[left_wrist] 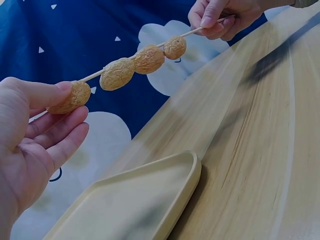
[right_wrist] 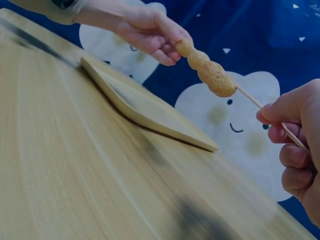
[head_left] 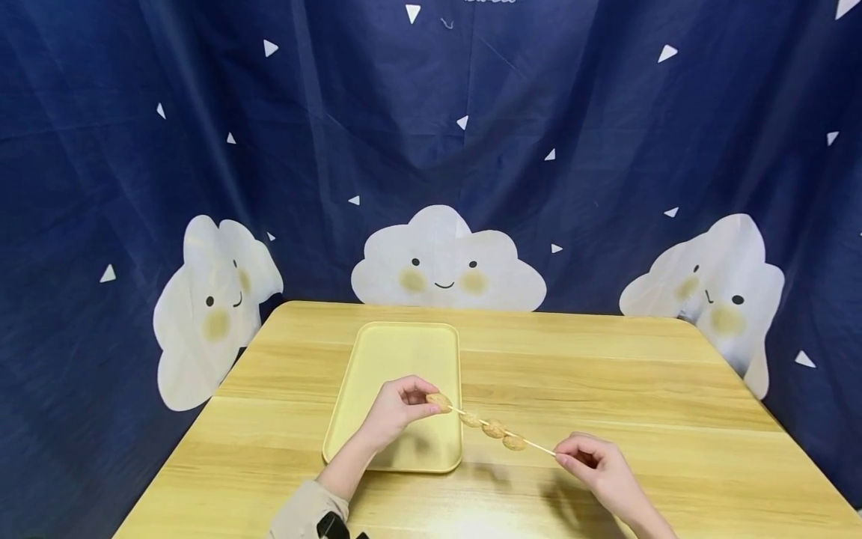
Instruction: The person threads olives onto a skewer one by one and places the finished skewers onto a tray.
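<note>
A thin wooden skewer (head_left: 532, 445) carries several round tan food balls (head_left: 494, 429) and is held in the air above the wooden table (head_left: 606, 374). My left hand (head_left: 397, 408) pinches the end ball (left_wrist: 70, 97) between thumb and fingers, over the right part of the pale yellow tray (head_left: 404, 352). My right hand (head_left: 592, 464) pinches the bare end of the skewer (right_wrist: 272, 116) to the right of the tray. The other balls (right_wrist: 210, 72) sit bunched along the stick (left_wrist: 197, 31) between the two hands.
The yellow tray (left_wrist: 150, 200) lies left of the table's middle with nothing in it. A dark blue curtain (head_left: 431, 150) printed with white clouds surrounds the table on three sides. A beige sleeve (head_left: 303, 513) covers my left forearm.
</note>
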Demonstrator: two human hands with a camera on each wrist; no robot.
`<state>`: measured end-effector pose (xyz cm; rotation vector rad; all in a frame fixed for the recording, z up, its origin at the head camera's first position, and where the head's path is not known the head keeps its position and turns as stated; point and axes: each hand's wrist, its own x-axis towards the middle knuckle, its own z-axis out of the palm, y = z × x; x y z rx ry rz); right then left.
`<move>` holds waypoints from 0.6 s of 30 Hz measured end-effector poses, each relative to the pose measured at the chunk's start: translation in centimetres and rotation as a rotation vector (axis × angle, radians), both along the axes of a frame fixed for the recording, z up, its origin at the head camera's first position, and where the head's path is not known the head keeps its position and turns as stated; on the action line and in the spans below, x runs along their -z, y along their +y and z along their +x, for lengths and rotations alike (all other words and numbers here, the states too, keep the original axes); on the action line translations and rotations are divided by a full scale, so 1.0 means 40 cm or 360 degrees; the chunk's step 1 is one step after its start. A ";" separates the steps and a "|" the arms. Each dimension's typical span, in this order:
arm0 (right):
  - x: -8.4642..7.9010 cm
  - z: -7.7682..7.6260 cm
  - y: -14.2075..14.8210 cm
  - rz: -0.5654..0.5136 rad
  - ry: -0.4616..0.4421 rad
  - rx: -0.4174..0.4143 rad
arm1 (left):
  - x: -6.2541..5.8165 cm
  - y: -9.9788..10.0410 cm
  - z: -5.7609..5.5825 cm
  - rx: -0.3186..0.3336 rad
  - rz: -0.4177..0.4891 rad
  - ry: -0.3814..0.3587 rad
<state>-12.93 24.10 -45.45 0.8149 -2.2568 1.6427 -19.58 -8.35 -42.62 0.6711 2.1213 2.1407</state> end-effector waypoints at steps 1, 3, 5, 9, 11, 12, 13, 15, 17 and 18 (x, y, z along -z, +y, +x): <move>-0.001 0.000 -0.002 0.0001 -0.0007 0.0008 | 0.001 0.001 0.000 -0.0001 0.0004 -0.0003; -0.002 0.000 -0.005 0.0001 -0.0020 0.0021 | 0.002 0.003 0.000 -0.0002 0.0007 -0.0012; -0.004 -0.001 -0.007 0.0006 -0.0036 0.0038 | 0.003 0.004 -0.001 -0.0005 0.0009 -0.0016; -0.006 -0.003 -0.010 -0.0001 -0.0034 0.0026 | 0.003 0.004 0.001 -0.0010 0.0028 -0.0013; -0.006 -0.005 -0.011 -0.0009 -0.0024 0.0011 | 0.004 0.005 0.003 -0.0005 0.0035 -0.0015; -0.006 -0.006 -0.011 -0.0011 -0.0018 0.0005 | 0.003 0.005 0.004 -0.0001 0.0043 -0.0020; -0.006 -0.007 -0.011 -0.0013 -0.0014 -0.0001 | 0.004 0.005 0.004 -0.0002 0.0041 -0.0022; -0.005 -0.008 -0.012 -0.0012 -0.0022 -0.0001 | 0.005 0.007 0.005 -0.0007 0.0037 -0.0028; -0.004 -0.009 -0.012 -0.0013 -0.0036 0.0002 | 0.003 0.008 0.006 -0.0015 0.0034 -0.0035; -0.004 -0.009 -0.012 -0.0012 -0.0044 0.0004 | 0.003 0.008 0.006 -0.0019 0.0032 -0.0038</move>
